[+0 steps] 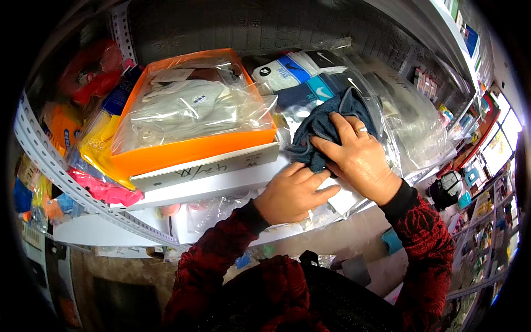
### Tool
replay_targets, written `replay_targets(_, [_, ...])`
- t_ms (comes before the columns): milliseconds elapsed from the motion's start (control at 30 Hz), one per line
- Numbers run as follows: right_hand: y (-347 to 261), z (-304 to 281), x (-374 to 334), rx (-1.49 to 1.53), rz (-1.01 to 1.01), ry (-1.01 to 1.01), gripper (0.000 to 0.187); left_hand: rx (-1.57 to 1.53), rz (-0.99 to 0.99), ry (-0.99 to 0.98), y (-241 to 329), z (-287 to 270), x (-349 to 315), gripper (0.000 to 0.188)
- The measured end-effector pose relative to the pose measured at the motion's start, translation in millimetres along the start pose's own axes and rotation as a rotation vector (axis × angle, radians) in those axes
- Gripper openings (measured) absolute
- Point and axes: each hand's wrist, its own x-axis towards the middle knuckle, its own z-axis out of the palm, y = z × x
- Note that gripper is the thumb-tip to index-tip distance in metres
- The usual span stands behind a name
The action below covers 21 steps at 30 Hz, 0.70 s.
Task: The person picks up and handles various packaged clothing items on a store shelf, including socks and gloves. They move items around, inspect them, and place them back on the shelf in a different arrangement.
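My right hand (362,157), with a ring on one finger, presses a bunched dark blue cloth (318,130) against clear-wrapped packs of underwear (298,88) on a shelf. Its fingers are bent into the cloth. Just left of it and nearer to me, my left hand (290,193) rests at the front edge of the packs, thumb apart from the fingers. Nothing shows in its grasp, and its fingertips lie close to the cloth's lower edge. Left of the packs sits an orange box (191,146) holding pale garments in clear plastic (182,105).
A perforated metal shelf rail (72,171) curves along the left front. Yellow and pink packets (105,144) crowd the left end. More clear plastic bags (415,116) lie at the right. A lower white shelf (110,227) runs beneath; stocked shelves (487,216) stand at the far right.
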Motion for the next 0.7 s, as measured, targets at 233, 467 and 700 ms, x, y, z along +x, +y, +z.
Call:
replay_targets(233, [6,6,-7,0.009,0.017,0.036,0.046,-0.282,-0.257,0.451,-3,-38,37,0.026])
replay_targets(467, [5,10,-4,0.068,-0.045,0.027,0.04,-0.487,-0.68,0.076,-68,-19,93,0.062])
replay_targets(700, [-8,-6,-41,0.12,-0.15,-0.018,0.024,-0.367,-0.638,0.124,-54,-14,95,0.055])
